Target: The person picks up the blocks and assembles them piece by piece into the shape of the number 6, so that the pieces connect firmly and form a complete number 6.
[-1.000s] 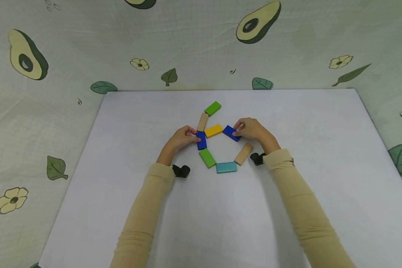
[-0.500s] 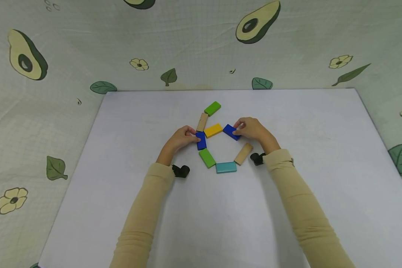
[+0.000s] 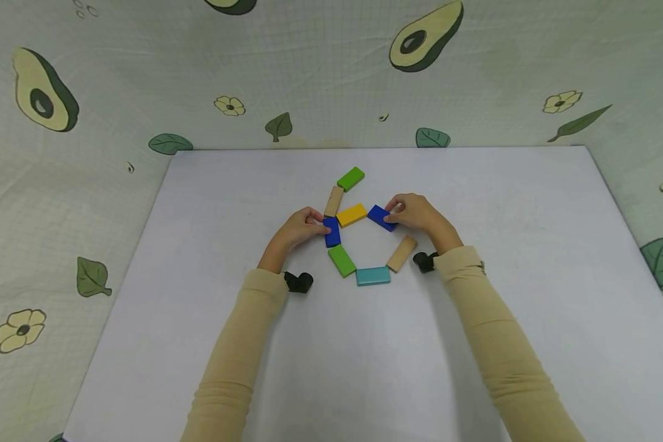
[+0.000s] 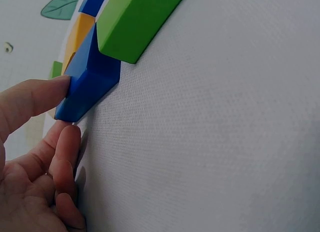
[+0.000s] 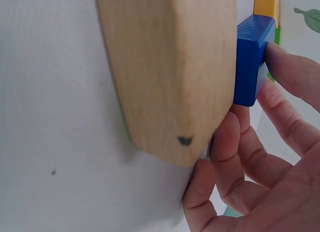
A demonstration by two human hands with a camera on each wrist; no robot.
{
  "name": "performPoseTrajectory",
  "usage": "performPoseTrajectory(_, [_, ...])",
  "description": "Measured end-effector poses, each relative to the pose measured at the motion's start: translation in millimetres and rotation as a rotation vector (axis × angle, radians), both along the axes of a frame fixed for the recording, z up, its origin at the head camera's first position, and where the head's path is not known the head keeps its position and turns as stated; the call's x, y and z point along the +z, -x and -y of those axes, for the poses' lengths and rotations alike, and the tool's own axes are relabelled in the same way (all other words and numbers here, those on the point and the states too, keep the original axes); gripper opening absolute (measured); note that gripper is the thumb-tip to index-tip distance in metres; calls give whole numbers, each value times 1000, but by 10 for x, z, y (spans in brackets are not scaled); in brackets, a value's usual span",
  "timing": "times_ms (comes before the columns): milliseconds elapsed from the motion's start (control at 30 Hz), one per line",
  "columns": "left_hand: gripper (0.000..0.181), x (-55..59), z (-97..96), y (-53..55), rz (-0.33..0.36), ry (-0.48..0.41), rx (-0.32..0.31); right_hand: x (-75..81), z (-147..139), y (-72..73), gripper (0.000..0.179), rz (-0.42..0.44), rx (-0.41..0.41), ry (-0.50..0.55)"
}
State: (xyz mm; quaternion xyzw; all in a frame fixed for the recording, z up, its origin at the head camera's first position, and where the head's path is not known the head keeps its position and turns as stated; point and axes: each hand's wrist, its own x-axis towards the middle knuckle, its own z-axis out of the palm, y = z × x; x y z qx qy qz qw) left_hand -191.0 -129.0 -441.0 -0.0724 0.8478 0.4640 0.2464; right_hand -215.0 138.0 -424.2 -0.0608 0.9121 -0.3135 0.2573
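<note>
My left hand [image 3: 300, 228] pinches a blue block [image 3: 332, 232] on the left side of a ring of flat blocks. In the left wrist view the thumb lies on that block's face, with the fingertips at its end. Opposite, my right hand [image 3: 414, 213] pinches a second blue block [image 3: 382, 218] between thumb and fingers, its near corner at the yellow block [image 3: 352, 215]. A green block [image 3: 342, 261], a teal block [image 3: 373, 276] and a plain wooden block [image 3: 402, 254] form the lower part of the ring. The right wrist view has this wooden block [image 5: 170, 66] large in front.
Above the left blue block, another plain wooden block [image 3: 334, 201] and a green block [image 3: 351, 178] run upward in a curve. All lie on a white table [image 3: 353, 368]. A cloth with avocado prints [image 3: 331, 73] hangs behind the far edge. Black wrist mounts [image 3: 299, 282] stick out beside both sleeves.
Almost nothing differs. The right blue block sits very slightly higher than one second ago, still in the right hand; the left hand stays on its block.
</note>
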Motion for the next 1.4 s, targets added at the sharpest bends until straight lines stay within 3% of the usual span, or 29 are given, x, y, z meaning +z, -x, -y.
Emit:
performPoseTrajectory(500, [36, 9, 1, -8, 2, 9, -2, 10, 3, -25, 35, -5, -5, 13])
performPoseTrajectory(733, [36, 1, 3, -4, 3, 15, -3, -9, -107, -87, 43, -27, -88, 74])
performPoseTrajectory(1033, [36, -10, 4, -1, 4, -1, -2, 50, -300, -319, 46, -65, -144, 115])
performPoseTrajectory(1400, [36, -9, 9, 0, 1, -19, 3, 84, -344, -700, 52, 32, -194, -31])
